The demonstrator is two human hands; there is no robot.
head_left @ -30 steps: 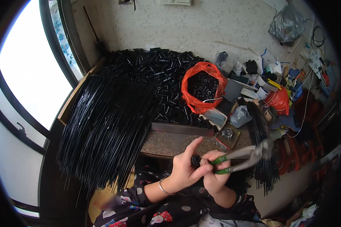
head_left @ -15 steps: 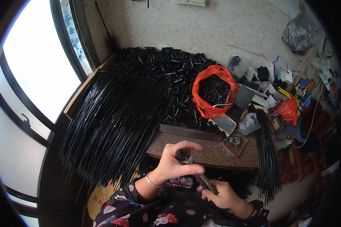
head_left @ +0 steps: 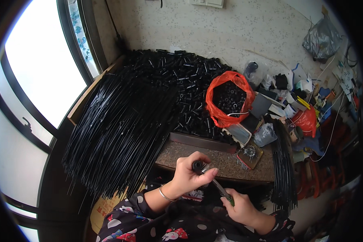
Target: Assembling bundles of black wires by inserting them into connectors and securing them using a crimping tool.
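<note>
The left hand (head_left: 189, 174) grips a short black tube (head_left: 198, 165) above the stone slab's (head_left: 226, 161) near edge. The right hand (head_left: 240, 207) clasps a green-handled tool (head_left: 221, 190), its tip at the tube.

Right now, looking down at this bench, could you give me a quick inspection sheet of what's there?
Surface: speckled stone worktop, bare strip at its front edge.
Job's things: small black tube piece and a green-handled tool.
Clutter: bundle of long black rods, heap of short black tubes, orange bag of black parts, small tray, assorted packets.
Grip: left hand holds the tube piece; right hand holds the tool, its tip at the piece.
Cables: white wire at right.
Surroundings: window, speckled wall.
</note>
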